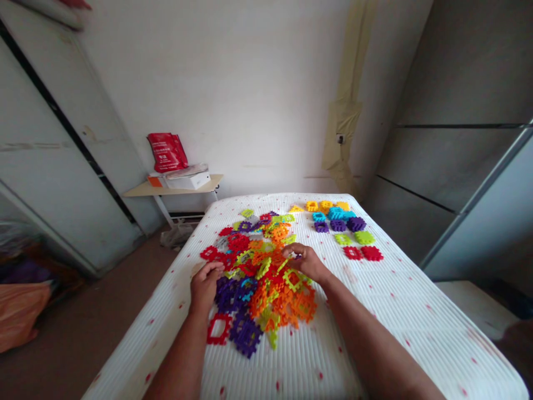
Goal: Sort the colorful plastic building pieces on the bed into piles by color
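Note:
A loose heap of plastic interlocking pieces [287, 303] in orange, red, purple and lime green lies on a white ribbed cover [316, 366]. At the heap's left edge is my left hand [205, 283], its fingers curled beside red and purple pieces; whether it grips one is hidden. My right hand [306, 261] is over the heap's right side, thumb and fingers pinched on a lime green piece [284, 263]. Sorted pieces stand at the back right: yellow [312, 206], light blue [335, 213], purple [356, 224], lime green [365, 238] and red [372, 253].
Behind at the left, a small table [141, 190] bears a white box [189, 180] and a red bag [167, 151]. Grey cabinet doors [458, 166] rise at the right. An orange bag [23, 314] lies at the far left.

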Available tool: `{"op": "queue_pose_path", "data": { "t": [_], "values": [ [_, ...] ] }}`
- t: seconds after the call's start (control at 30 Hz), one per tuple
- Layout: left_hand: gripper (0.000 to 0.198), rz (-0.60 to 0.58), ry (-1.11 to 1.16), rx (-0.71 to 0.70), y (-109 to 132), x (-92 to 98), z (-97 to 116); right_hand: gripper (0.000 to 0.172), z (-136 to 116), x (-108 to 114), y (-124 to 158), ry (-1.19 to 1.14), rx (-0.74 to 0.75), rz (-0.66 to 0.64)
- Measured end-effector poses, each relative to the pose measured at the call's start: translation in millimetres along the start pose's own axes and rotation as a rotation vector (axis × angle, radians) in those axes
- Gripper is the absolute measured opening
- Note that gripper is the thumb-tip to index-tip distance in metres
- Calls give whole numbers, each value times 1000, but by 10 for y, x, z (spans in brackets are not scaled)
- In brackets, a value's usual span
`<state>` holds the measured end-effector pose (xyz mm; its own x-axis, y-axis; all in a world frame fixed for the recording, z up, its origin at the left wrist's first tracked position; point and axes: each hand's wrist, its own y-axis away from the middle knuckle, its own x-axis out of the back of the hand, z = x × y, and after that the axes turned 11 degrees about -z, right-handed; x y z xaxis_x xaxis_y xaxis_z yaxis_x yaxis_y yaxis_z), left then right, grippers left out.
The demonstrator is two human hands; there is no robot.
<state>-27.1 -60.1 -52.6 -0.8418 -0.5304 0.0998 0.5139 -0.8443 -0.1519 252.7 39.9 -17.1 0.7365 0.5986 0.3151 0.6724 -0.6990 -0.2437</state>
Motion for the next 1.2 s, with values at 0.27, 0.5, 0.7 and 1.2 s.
{"op": "queue_pose_path", "data": {
  "t": [0.27,0.5,0.7,1.2],
  "values": [
    [28,6,-24,-3,2,-4,18,31,-94,221,84,-141,34,-115],
    [27,2,-38,-7,6,5,23,21,-130,437,146,-239,-94,-155],
    [28,3,-35,1,1,12,0,46,-109,527,168,63,-107,-317],
    [29,8,-4,30,-13,14,36,61,-40,286,80,587,19,-429]
  ]
}}
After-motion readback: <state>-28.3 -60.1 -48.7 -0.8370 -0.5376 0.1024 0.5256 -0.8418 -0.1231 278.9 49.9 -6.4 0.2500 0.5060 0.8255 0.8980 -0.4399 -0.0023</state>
